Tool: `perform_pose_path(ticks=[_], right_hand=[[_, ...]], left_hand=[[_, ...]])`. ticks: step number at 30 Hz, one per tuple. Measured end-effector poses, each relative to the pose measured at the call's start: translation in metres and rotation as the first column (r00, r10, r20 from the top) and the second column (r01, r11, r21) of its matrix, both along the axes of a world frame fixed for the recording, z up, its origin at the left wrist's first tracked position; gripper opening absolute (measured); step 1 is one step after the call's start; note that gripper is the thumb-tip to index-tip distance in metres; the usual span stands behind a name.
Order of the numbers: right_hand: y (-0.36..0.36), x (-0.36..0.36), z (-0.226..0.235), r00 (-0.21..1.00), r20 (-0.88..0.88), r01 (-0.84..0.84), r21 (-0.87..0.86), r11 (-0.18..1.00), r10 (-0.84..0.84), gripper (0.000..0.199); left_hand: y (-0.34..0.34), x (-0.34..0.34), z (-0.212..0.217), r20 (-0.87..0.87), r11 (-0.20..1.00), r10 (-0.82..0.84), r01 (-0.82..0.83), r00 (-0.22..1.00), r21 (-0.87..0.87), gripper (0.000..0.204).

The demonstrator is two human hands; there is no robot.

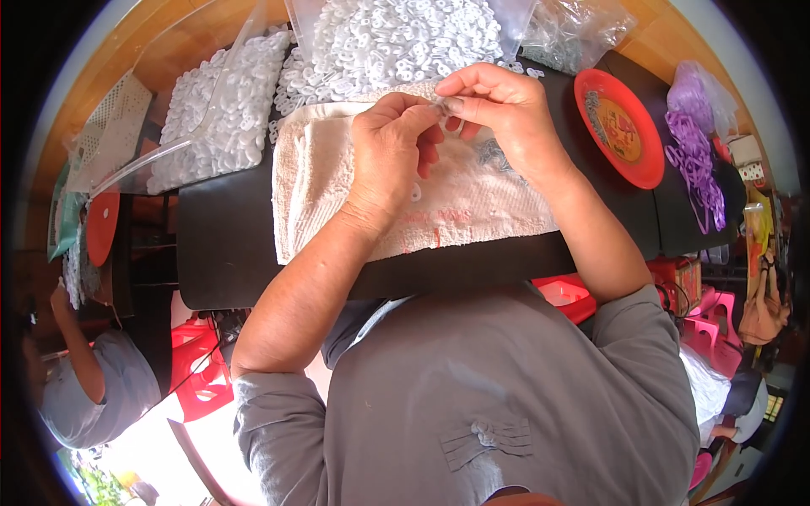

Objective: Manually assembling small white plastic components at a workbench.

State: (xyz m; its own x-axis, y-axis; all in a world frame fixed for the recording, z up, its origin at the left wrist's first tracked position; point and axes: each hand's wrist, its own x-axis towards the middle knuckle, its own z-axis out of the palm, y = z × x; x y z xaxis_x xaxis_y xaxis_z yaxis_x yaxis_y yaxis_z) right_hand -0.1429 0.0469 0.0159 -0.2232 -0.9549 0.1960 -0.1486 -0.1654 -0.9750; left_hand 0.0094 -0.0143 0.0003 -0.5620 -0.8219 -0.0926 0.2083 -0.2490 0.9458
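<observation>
My left hand (pixel 390 143) and my right hand (pixel 510 108) meet over a folded cream towel (pixel 321 185) on the dark table. Both are closed, thumbs and fingertips pinched together. Whatever is between them is too small and too hidden to name. Close under my right hand lies a cluster of thin, shiny grey bits (pixel 492 154) on the towel. A small white plastic piece (pixel 416 192) rests on the towel below my left hand. Just beyond the towel is a heap of similar white looped plastic pieces (pixel 401 34) in a clear container.
More white pieces (pixel 215 110) fill a clear bin on the left. To the right stands a red plate (pixel 644 169) with grey bits, beside purple ribbon (pixel 696 169). A clear plastic bag (pixel 574 34) lies at the back. Another person (pixel 97 388) sits at far left.
</observation>
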Motion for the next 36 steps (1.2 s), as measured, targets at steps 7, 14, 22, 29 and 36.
perform_pose_path(ticks=[7,14,22,29,36], right_hand=[[0.002,-0.007,0.01,0.998,0.061,-0.017,0.168,0.986,0.006,0.018],[0.003,-0.006,0.008,1.0,-0.001,-0.028,0.165,0.986,0.028,0.021],[0.007,-0.019,0.019,0.996,0.029,-0.093,0.19,0.977,0.089,0.018],[0.009,-0.027,0.023,0.963,0.057,-0.269,0.236,0.934,0.263,0.02],[0.009,-0.022,0.022,0.964,0.126,-0.258,0.257,0.931,0.233,0.025]], left_hand=[[0.0,0.001,0.002,-0.04,1.0,0.005,-0.004,0.999,0.011,0.013],[-0.001,0.001,-0.001,-0.054,1.0,0.001,-0.001,0.999,0.0,0.013],[0.004,-0.002,0.002,-0.154,0.993,-0.049,0.031,0.987,-0.118,0.016],[0.006,0.0,0.004,-0.073,0.963,-0.102,0.08,0.992,-0.256,0.025],[0.006,0.001,0.0,-0.128,0.958,-0.104,0.064,0.986,-0.279,0.026]])
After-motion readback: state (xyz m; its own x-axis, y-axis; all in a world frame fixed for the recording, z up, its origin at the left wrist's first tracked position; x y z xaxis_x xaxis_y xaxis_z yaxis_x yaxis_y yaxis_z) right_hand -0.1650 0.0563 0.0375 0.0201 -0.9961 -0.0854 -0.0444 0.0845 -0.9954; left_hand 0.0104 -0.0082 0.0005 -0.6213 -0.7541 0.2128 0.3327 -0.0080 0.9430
